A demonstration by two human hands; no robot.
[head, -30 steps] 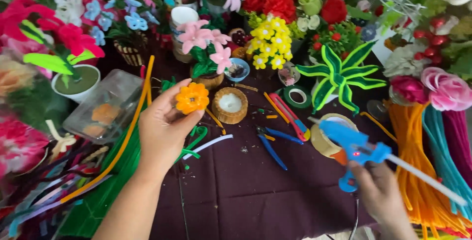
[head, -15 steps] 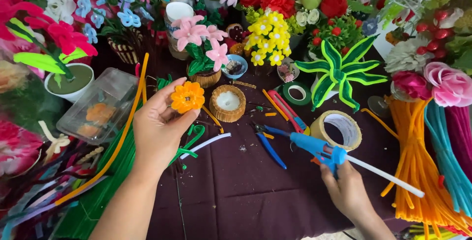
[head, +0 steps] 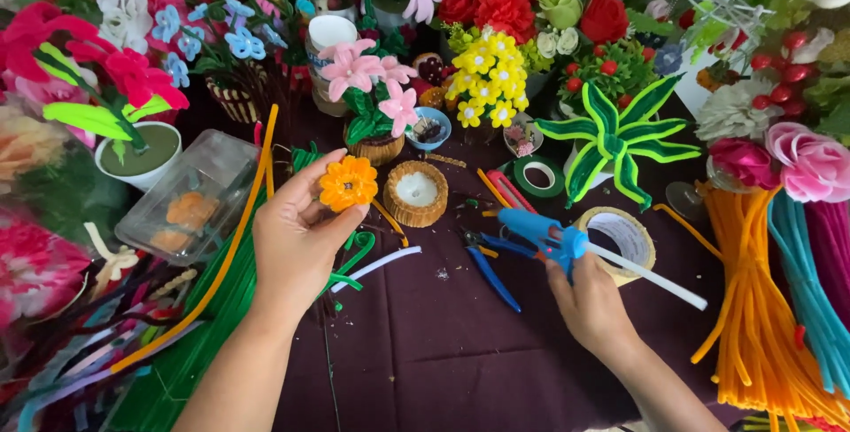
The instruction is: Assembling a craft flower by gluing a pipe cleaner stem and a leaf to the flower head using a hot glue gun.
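A dark maroon-clothed table (head: 425, 352) under even, bright light, ringed with crowded colourful craft flowers (head: 496, 7).

The left forearm comes up from the lower left, wrist nearly straight; the left hand (head: 297, 237) is raised with its back to the camera, fingers curled upward and thumb set opposite them, closed in a pinch at the fingertips; the pinch lies at the hand's upper right edge, above the palm. The right forearm enters from the lower right, angled up and inward; the right hand (head: 591, 301) is closed in a fist-like grasp, back of the hand up, knuckles toward the left, thumb side uppermost; its grip sits at the top of the hand. The two hands are well apart, left higher than right.
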